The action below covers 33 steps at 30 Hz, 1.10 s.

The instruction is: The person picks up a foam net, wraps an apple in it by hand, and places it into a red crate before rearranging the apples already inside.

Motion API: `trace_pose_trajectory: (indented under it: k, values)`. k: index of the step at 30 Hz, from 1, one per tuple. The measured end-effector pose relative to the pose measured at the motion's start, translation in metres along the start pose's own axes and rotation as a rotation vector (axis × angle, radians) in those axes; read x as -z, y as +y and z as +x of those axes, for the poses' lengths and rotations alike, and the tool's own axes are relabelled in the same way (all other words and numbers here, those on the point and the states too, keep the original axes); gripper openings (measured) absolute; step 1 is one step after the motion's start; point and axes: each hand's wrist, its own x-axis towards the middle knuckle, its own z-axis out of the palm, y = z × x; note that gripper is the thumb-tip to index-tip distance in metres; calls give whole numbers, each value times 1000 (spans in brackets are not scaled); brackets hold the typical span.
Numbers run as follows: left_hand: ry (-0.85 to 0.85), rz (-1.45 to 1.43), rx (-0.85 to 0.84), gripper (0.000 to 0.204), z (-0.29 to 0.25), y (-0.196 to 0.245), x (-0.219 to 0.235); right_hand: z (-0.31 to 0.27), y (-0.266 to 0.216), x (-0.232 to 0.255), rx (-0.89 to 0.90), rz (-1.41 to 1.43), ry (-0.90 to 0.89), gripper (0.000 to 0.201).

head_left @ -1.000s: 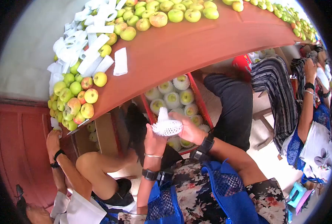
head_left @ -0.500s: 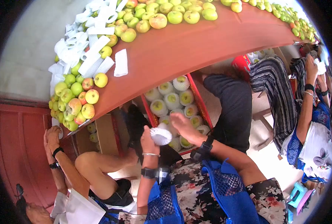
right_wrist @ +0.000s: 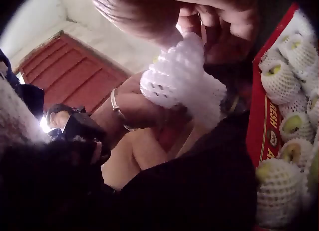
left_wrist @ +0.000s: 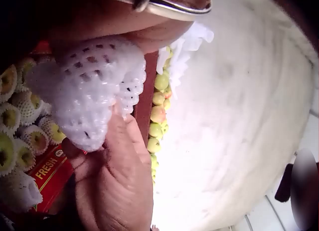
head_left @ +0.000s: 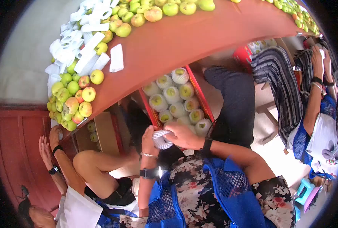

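Observation:
A white foam net (head_left: 162, 139) is held between the two hands over the lap, near the front edge of an apple box. My left hand (head_left: 148, 141) grips it from the left, and in the right wrist view the left fingers (right_wrist: 149, 104) lie beneath it. My right hand (head_left: 186, 136) pinches its edge, with thumb and fingertips against the mesh (left_wrist: 94, 86) in the left wrist view. A trace of green shows at the net's rim in the right wrist view; most of what is inside is hidden.
A red box (head_left: 201, 95) holds net-wrapped apples (head_left: 172, 95). Above it, the brown table (head_left: 176, 41) carries loose apples (head_left: 73, 87) and a pile of foam nets (head_left: 68, 45). Another person's arms (head_left: 55, 155) are at left, another's (head_left: 316, 87) at right.
My right hand, raised apart from the net half a second ago, has come back down and left onto it. The left hand still holds the net. The view has shifted slightly.

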Motion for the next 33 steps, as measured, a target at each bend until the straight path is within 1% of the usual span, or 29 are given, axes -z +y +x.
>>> trace_pose_trajectory:
  k: [2, 5, 7, 8, 9, 11, 12, 13, 14, 15, 16, 17, 18, 19, 21, 22, 23, 24, 25, 26, 27, 28, 29, 30, 31, 32, 33]
  values:
    - [32, -148, 124, 19, -6, 8, -1, 0, 3, -5, 22, -31, 20, 20]
    - [180, 83, -18, 18, -6, 3, 7, 3, 8, -4, 45, -100, 9, 22]
    - [253, 425, -398, 20, -21, 26, 4, -1, -1, 0, 9, -123, -4, 21]
    - [217, 511, -588, 19, -33, 39, -5, 0, -7, 3, -52, -63, 17, 25]
    - [168, 612, -655, 20, -47, 46, -11, -2, -12, 2, -46, -35, 17, 26]
    - [-125, 1196, -962, 33, -74, 73, -18, -6, -18, -2, -33, 22, 23, 26]
    - [-178, 1336, -1004, 40, -83, 76, -25, -6, -21, -3, 5, 65, 19, 27]
    - [-226, 1478, -1050, 48, -88, 77, -29, -8, -26, 0, -14, 110, -46, 28]
    - [-193, 1440, -1085, 54, -87, 71, -23, -9, -35, 5, -28, 154, -112, 29]
    - [-211, 1448, -1052, 54, -88, 75, -21, -9, -44, 10, -43, 198, -179, 30]
    - [-231, 1453, -1011, 54, -90, 81, -18, -12, -52, 16, -111, 236, -219, 29]
    - [-250, 1457, -963, 54, -92, 84, -16, -12, -48, 14, -123, 275, -189, 29]
    - [-260, 1504, -955, 54, -92, 85, -15, -10, -42, 11, -131, 314, -163, 29]
    - [-275, 1507, -942, 53, -91, 83, -13, -5, -38, 9, -132, 353, -135, 30]
    - [-321, 1513, -923, 50, -86, 78, -10, -2, -44, 15, -71, 378, -223, 24]
    - [-372, 1424, -785, 33, -89, 80, -7, -4, -49, 20, -43, 371, -282, 23]
    - [-414, 1324, -696, 31, -88, 80, -4, -6, -52, 24, -19, 360, -341, 22]
    - [-453, 1225, -606, 29, -86, 81, 1, -3, -39, 13, 91, 357, -282, 25]
    - [-487, 1130, -519, 27, -86, 82, 5, -3, -35, 12, -12, 499, -375, 24]
    - [-454, 721, -371, 25, -88, 77, 9, -1, -36, 16, -112, 643, -468, 24]
    - [-418, 549, -403, 28, -88, 73, 18, 3, -39, 22, -215, 786, -561, 25]
    - [-334, 362, -326, 29, -89, 79, 12, 7, -50, 36, -203, 666, -665, 31]
    - [-249, 173, -248, 31, -90, 85, 4, 8, -49, 37, -109, 542, -597, 31]
    - [-269, 50, -144, 32, -87, 91, 5, 10, -47, 35, -13, 420, -530, 32]
    - [-352, -15, -81, 32, -84, 99, 0, 14, -46, 31, 91, 305, -464, 32]
    - [-310, -60, -78, 33, -79, 96, -2, 20, -43, 33, 141, 406, -403, 33]
    - [-266, -105, -80, 34, -74, 89, -4, 23, -38, 31, 37, 640, -374, 34]
